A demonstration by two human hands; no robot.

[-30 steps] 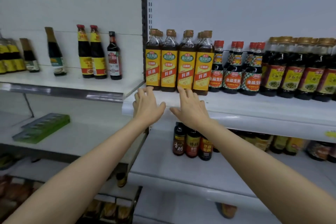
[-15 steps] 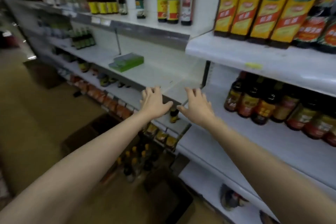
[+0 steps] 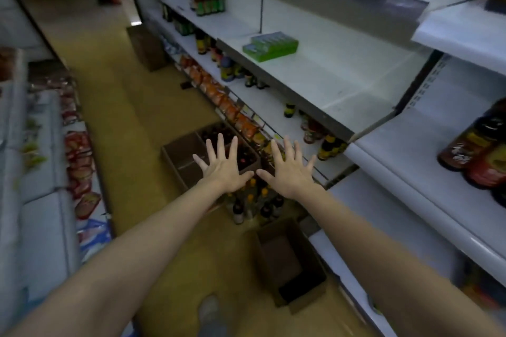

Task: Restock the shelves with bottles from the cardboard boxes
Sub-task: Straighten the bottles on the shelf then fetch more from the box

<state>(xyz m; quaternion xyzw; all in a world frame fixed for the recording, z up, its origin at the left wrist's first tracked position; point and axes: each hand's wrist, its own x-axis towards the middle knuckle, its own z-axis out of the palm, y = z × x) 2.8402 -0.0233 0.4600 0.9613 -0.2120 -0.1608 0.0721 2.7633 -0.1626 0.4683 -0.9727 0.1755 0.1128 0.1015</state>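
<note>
Left hand point(image 3: 224, 169) and right hand point(image 3: 291, 171) splayed wide, empty, above floor bottles point(image 3: 253, 204); labels blurred, unreadable

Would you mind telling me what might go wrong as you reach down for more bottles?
1. Loose bottles stand on the floor between the boxes; reaching past them with the left hand or right hand might topple them.
2. The near box lies by your shoe, so a step forward could trip you.

open cardboard box point(image 3: 290, 262) beside shelves point(image 3: 342, 107)
</note>
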